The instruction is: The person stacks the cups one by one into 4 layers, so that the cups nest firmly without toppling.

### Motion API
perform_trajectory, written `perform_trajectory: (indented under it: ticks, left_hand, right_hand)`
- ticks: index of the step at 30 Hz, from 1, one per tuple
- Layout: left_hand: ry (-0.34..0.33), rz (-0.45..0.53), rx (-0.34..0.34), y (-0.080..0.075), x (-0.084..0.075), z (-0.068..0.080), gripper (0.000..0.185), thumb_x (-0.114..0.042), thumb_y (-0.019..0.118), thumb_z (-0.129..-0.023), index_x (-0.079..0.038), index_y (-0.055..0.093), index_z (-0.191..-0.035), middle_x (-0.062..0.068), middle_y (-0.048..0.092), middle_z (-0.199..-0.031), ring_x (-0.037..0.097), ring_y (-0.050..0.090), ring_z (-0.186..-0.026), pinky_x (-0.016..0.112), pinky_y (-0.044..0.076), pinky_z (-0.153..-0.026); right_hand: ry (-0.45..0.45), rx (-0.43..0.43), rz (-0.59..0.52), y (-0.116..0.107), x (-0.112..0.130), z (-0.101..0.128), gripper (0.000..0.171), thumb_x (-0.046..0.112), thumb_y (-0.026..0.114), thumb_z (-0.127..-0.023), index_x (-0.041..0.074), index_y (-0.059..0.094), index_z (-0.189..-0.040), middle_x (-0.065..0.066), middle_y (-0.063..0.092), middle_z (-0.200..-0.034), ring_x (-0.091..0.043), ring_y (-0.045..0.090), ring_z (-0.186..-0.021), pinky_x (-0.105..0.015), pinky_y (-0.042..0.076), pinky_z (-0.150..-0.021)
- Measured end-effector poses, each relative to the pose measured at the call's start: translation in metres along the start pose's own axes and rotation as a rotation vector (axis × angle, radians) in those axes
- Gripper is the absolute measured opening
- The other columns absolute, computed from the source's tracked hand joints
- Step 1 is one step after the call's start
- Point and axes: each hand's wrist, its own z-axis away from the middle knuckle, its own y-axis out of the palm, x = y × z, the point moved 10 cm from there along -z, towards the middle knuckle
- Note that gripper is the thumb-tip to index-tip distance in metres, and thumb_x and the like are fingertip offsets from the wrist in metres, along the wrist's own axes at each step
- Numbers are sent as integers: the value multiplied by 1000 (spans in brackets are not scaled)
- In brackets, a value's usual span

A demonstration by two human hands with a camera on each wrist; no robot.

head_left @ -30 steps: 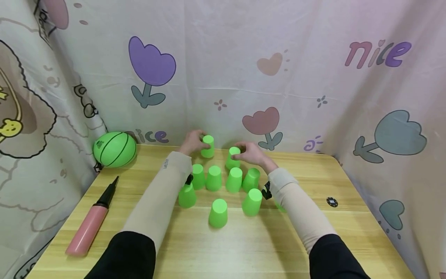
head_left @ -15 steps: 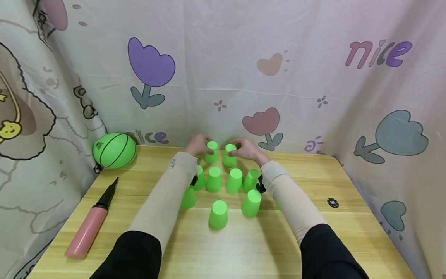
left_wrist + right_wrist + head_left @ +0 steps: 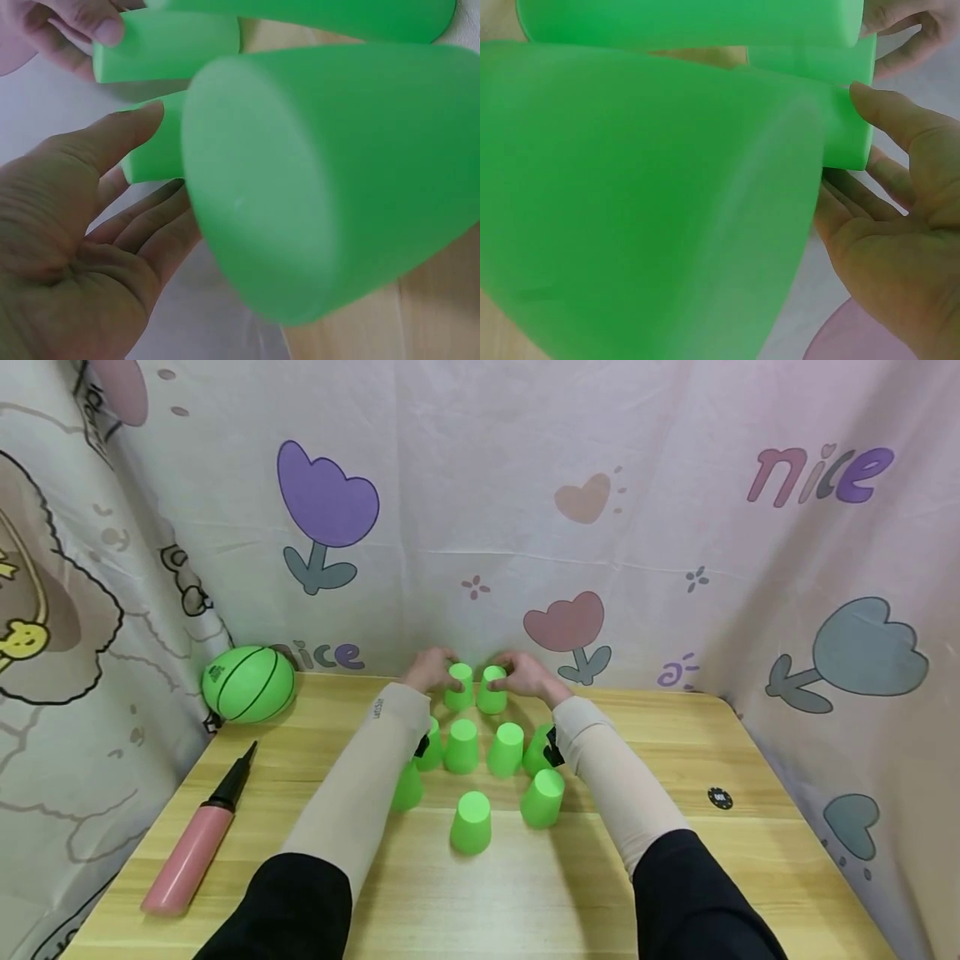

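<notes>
2 green cups sit side by side at the far centre of the table (image 3: 675, 860), just below the curtain (image 3: 480, 510). Your left hand (image 3: 429, 668) wraps the left cup (image 3: 459, 686); your right hand (image 3: 522, 672) wraps the right cup (image 3: 491, 690). The 2 cups are touching or nearly so; which one, you cannot tell from the head view.

Left wrist view: your left hand (image 3: 82, 255) shows its palm, fingers loosely curved, thumb tip against the side of the left cup (image 3: 154, 146). The grip reads as a light cupping hold, fingers apart. The right cup (image 3: 169, 43) lies in the upper left of that frame, with fingertips (image 3: 94, 26) of the other hand pressed on it.

Right wrist view: your right hand (image 3: 900, 247) mirrors this, palm showing, thumb on the right cup (image 3: 847, 127), fingers curved behind it. The left cup (image 3: 810, 64) sits above it in the frame.

In the head view, just nearer to you than the held pair, a row of upside-down cups (image 3: 506, 749) runs across mid-frame, partly hidden by both forearms. Nearer still, a single cup (image 3: 471, 822) stands at lower centre, with another (image 3: 543, 797) to its right.

A green ball (image 3: 248, 683) rests at the left edge of the table against the curtain. A pink hand pump (image 3: 197, 843) lies in the lower left. A small dark disc (image 3: 719, 797) lies at the right.
</notes>
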Motion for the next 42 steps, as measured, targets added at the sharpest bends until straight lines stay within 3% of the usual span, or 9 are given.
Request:
perform_trajectory:
  ticks: [4,10,14,18,24,30,35,42]
  left_hand:
    - [4,-17,41,-8,-3,6,77,-24,82,-93,-7,44,-158,19,41,-165,42,41,-151,61,38,-124]
    - [77,-61,11,-42,-12,18,75,-31,73,-98,-1,40,-159,22,39,-166,42,38,-153,57,34,-128]
    - [175,-76,-11,-60,-17,33,67,-29,67,-102,1,42,-157,27,47,-158,42,49,-144,54,43,-122]
    - [287,-46,-25,-65,-14,58,56,-23,66,-103,-1,49,-152,28,64,-140,43,65,-126,55,56,-107]
    - [378,18,-52,-56,12,107,55,-29,70,-103,-6,53,-150,24,71,-131,40,69,-121,55,57,-106]
    - [396,109,-82,-42,39,149,55,-35,71,-102,-10,57,-148,22,71,-133,36,71,-120,52,60,-104]
    - [412,154,-94,-25,51,170,58,-37,76,-98,-12,58,-147,21,70,-134,36,70,-122,52,59,-104]
    - [422,155,-112,-4,65,184,68,-36,83,-91,-7,58,-147,23,69,-136,38,69,-123,52,58,-106]
  right_hand:
    - [14,8,-3,2,-4,-1,57,20,74,-98,1,56,-149,-21,58,-150,-38,56,-137,-49,49,-117]
    - [-10,2,-21,-3,-4,1,57,20,73,-100,0,54,-150,-21,56,-153,-40,52,-142,-51,48,-118]
    - [-44,-7,-40,-16,3,11,61,22,73,-100,0,51,-152,-25,57,-151,-41,54,-141,-52,50,-116]
    - [-79,-59,-54,-42,7,35,61,26,73,-100,3,52,-153,-27,58,-149,-43,57,-139,-54,52,-113]
    - [-100,-149,-62,-70,-4,91,55,31,73,-100,8,59,-147,-18,64,-145,-37,64,-130,-52,55,-110]
    - [-71,-167,-97,-75,-30,143,56,33,71,-102,4,57,-148,-18,62,-148,-38,61,-134,-54,52,-113]
    - [-45,-191,-81,-70,-50,180,58,37,71,-102,6,56,-150,-17,61,-150,-38,60,-136,-56,52,-113]
    - [-40,-216,-53,-57,-73,220,58,32,72,-101,3,55,-149,-20,62,-147,-42,62,-132,-58,52,-111]
